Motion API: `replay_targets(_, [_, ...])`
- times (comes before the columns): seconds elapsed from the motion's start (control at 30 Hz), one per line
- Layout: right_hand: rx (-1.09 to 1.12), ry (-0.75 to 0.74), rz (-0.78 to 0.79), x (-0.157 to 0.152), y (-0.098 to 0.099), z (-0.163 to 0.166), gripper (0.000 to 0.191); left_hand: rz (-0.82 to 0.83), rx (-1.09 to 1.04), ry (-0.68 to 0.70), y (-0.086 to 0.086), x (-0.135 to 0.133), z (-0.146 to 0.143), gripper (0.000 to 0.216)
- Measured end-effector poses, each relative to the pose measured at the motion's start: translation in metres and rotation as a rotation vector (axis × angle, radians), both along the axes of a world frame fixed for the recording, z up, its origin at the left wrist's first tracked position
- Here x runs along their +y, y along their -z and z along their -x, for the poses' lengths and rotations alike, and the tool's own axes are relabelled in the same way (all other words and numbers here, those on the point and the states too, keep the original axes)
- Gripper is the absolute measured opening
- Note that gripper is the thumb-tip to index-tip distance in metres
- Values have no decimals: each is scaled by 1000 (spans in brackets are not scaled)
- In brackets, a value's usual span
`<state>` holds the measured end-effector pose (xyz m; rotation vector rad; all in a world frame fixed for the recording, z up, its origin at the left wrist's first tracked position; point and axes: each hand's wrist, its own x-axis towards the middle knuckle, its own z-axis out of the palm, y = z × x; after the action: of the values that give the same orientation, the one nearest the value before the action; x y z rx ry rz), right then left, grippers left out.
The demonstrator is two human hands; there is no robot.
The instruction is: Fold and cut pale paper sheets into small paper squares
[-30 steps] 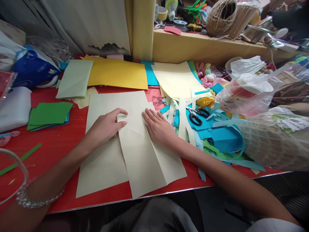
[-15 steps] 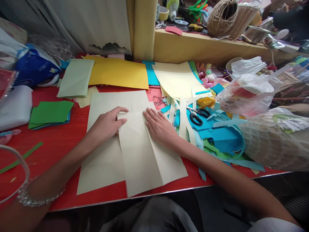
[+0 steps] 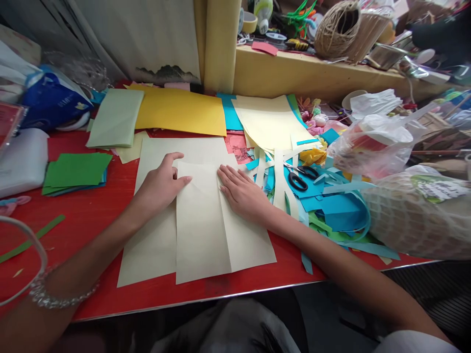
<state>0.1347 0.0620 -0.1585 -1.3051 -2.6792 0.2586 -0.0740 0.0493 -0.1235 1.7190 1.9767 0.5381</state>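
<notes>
A cream sheet of paper (image 3: pixel 201 220) with a lengthwise crease lies on top of a second, larger-showing cream sheet (image 3: pixel 147 250). At the upper left edge of the creased sheet is my left hand (image 3: pixel 158 184), its thumb resting on the paper and its index finger stretched apart above it. The other fingers of that hand are curled and partly hidden. My right hand (image 3: pixel 241 191) lies flat on the creased sheet, right of the crease, fingers extended and close together.
Black-handled scissors (image 3: pixel 299 179) lie among blue and cream paper scraps (image 3: pixel 342 211) at the right. Behind are a yellow sheet (image 3: pixel 180 110) and a cream stack (image 3: pixel 270 117). Green paper pieces (image 3: pixel 77 171) sit at the left. A net-wrapped bundle (image 3: pixel 415 215) stands near the right edge.
The creased sheet has turned slightly and shifted up and left, away from the table's front edge. My left index finger has lifted farther from the thumb; my right hand stays almost in place.
</notes>
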Motion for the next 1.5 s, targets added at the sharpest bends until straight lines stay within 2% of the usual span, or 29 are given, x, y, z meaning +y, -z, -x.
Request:
replay_targets(0.23, [-29, 27, -33, -4, -1, 3, 55, 39, 67, 83, -1, -1, -1, 55])
replay_targets(0.8, [-15, 19, -51, -2, 2, 2, 55, 65, 90, 91, -2, -3, -1, 58])
replay_targets(0.97, [42, 57, -72, -3, -4, -1, 55, -96, 60, 16, -5, -4, -3, 52])
replay_targets(1.1, [24, -29, -112, -8, -7, -1, 59, -215, -8, -28, -4, -2, -1, 56])
replay_targets(1.27, [-18, -24, -31, -7, 0, 0, 61, -52, -72, -58, 2, 4, 3, 79])
replay_targets(1.5, [-28, 29, -13, -3, -1, 2, 58, 59, -23, -26, -1, 2, -2, 77])
